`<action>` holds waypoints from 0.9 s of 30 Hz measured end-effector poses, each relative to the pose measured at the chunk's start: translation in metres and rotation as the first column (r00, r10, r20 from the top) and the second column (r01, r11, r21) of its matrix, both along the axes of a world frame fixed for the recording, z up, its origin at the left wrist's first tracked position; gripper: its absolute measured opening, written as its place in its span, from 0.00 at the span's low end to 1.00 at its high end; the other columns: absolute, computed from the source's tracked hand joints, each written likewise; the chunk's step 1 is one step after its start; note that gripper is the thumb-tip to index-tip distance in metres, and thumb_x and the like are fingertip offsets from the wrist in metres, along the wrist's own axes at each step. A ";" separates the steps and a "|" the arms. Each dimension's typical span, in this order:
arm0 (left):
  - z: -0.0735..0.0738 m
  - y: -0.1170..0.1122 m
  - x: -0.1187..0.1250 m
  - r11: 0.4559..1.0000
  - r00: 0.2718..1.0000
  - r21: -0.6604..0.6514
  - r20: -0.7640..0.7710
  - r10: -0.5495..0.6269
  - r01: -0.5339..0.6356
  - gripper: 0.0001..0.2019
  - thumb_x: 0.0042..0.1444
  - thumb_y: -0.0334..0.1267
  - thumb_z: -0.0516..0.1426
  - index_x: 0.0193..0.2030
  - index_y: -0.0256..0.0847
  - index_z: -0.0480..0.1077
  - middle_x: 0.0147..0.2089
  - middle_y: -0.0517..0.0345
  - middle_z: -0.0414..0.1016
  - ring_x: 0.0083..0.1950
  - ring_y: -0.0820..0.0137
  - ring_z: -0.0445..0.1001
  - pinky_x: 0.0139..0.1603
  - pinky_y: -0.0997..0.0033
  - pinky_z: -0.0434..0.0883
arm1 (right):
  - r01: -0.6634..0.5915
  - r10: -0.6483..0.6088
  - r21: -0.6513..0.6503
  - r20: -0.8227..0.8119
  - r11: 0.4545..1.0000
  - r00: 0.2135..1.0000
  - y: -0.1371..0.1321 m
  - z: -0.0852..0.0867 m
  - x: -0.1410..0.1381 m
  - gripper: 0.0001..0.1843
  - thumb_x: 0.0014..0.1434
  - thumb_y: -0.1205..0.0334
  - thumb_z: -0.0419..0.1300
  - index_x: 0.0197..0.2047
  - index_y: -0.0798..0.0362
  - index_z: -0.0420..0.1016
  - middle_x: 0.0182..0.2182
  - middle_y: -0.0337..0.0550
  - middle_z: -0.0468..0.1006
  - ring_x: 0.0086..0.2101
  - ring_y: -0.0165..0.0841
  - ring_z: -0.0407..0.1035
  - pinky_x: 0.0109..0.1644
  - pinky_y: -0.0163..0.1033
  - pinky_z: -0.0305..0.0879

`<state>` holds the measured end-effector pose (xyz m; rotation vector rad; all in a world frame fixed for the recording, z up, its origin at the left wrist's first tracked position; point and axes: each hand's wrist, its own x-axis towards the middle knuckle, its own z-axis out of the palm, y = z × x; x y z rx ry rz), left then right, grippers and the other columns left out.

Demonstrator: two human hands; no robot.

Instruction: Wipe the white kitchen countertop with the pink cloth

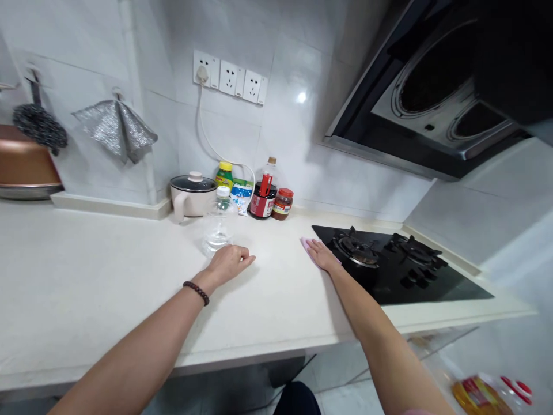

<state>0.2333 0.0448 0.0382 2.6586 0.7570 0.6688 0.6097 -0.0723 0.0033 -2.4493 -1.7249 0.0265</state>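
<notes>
My right hand [322,254] lies flat, fingers stretched out, on a pink cloth [306,245] at the left edge of the black gas hob [375,288]. Part of the cloth is covered by the palm. My left hand [228,264], with a dark bead bracelet at the wrist, is closed in a loose fist over the pale countertop [268,305]. I see nothing in its fingers. Just behind this fist stands a clear plastic bottle [217,222] with a white cap, its lower part partly hidden by the hand.
Along the wall stand a cream electric pot [194,195], a green yellow-capped container [224,175], a blue-white packet [241,196], a dark sauce bottle [261,202] and a red-lidded jar [282,204]. A range hood [384,153] overhangs the hob. An oil bottle [479,395] is at lower right.
</notes>
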 end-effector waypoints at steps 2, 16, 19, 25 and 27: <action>-0.001 0.002 0.000 1.000 1.000 0.004 -0.011 0.000 0.000 0.20 0.63 0.48 0.51 0.24 0.41 0.71 0.26 0.55 0.75 0.29 0.68 0.69 0.30 0.70 0.53 | 0.025 -0.025 0.000 0.006 1.000 1.000 -0.018 -0.003 -0.004 0.35 0.71 0.44 0.31 0.75 0.48 0.49 0.73 0.40 0.49 0.72 0.36 0.37 0.74 0.49 0.31; 0.000 -0.003 -0.001 0.996 0.998 0.056 -0.010 0.065 -0.065 0.21 0.62 0.51 0.48 0.23 0.42 0.69 0.26 0.55 0.75 0.31 0.65 0.71 0.31 0.69 0.56 | -0.169 0.186 0.130 -0.132 0.977 0.974 -0.165 -0.014 -0.066 0.32 0.69 0.39 0.43 0.70 0.40 0.61 0.71 0.37 0.55 0.70 0.41 0.46 0.72 0.52 0.43; 0.003 -0.013 -0.001 0.991 0.995 0.107 -0.046 0.085 -0.079 0.20 0.61 0.50 0.48 0.25 0.42 0.71 0.29 0.53 0.77 0.33 0.63 0.73 0.32 0.69 0.57 | -0.134 0.193 0.274 -0.203 0.952 0.960 -0.180 -0.016 -0.062 0.27 0.67 0.40 0.50 0.59 0.43 0.77 0.64 0.44 0.69 0.64 0.43 0.60 0.69 0.52 0.53; 0.011 -0.037 -0.019 0.987 0.994 0.157 -0.094 0.050 -0.034 0.20 0.63 0.50 0.48 0.26 0.42 0.70 0.28 0.53 0.76 0.31 0.64 0.71 0.31 0.69 0.55 | -0.066 0.180 0.440 -0.222 0.895 0.958 -0.214 -0.025 -0.043 0.22 0.59 0.39 0.60 0.42 0.45 0.85 0.48 0.49 0.80 0.51 0.46 0.71 0.58 0.53 0.66; 0.011 -0.042 -0.041 0.987 0.995 0.159 -0.091 0.033 -0.018 0.21 0.63 0.51 0.48 0.25 0.42 0.69 0.26 0.55 0.74 0.30 0.66 0.70 0.31 0.70 0.54 | -0.046 0.168 0.471 -0.220 0.881 0.961 -0.230 -0.029 -0.035 0.22 0.58 0.37 0.60 0.38 0.45 0.86 0.46 0.49 0.81 0.49 0.46 0.71 0.57 0.53 0.66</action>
